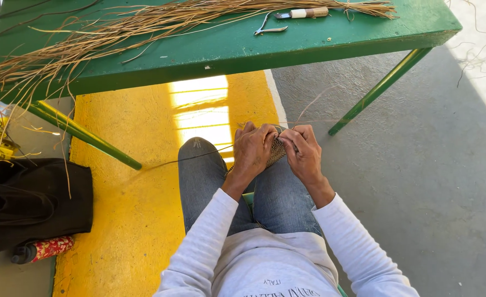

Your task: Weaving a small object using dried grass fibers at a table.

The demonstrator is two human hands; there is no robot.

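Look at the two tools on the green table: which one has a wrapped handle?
The knife, lying farther right among the straw; the bare metal tool beside it has none.

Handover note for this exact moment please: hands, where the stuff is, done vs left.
Left hand: closed on the small woven piece, held over the knees.
Right hand: pinching the same piece from the other side.
A thin strand trails left from the weave.
Loose straw fibres lie along the green table; a knife and a metal tool sit at its far edge.
Done: a small woven patch. Left: most fibres unused.
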